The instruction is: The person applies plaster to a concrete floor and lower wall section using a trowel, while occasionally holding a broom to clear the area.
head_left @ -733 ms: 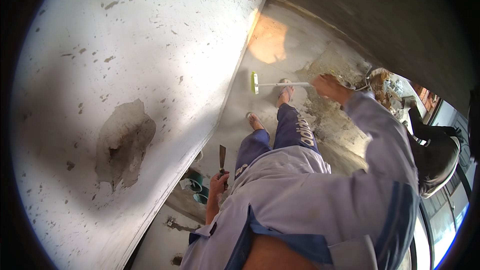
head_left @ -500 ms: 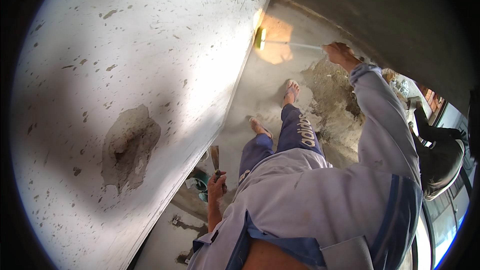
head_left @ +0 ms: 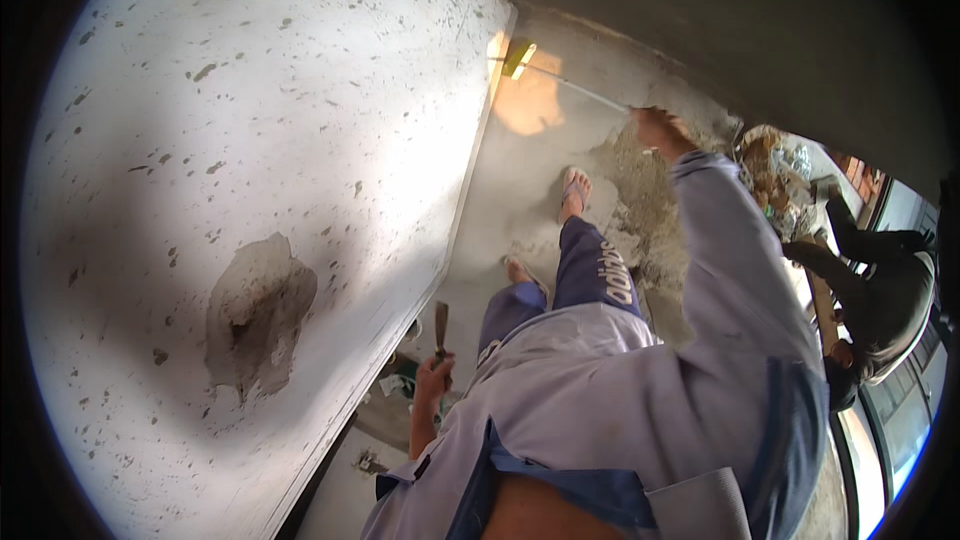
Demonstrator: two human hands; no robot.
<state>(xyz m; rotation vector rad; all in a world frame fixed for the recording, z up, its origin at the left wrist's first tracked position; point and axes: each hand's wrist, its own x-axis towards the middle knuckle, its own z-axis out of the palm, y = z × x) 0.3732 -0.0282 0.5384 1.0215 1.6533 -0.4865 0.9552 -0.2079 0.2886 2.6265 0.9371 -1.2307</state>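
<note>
My right hand grips the pale pole of a tool, whose yellow head is out at the far left corner of the concrete floor, beside the white wall's base. My left hand is closed round the handle of a putty knife, blade pointing away from me, low beside my left leg. My sandalled feet stand on the floor below the pole.
The speckled white wall with a rough patch fills the left. A dark wall bounds the far side. Rubble lies at the right, where a person in dark clothing bends over. Green containers sit below my left hand.
My right hand has moved forward, carrying the yellow head from near my feet up to the far left corner. The other person has shifted, showing more of an arm and head.
</note>
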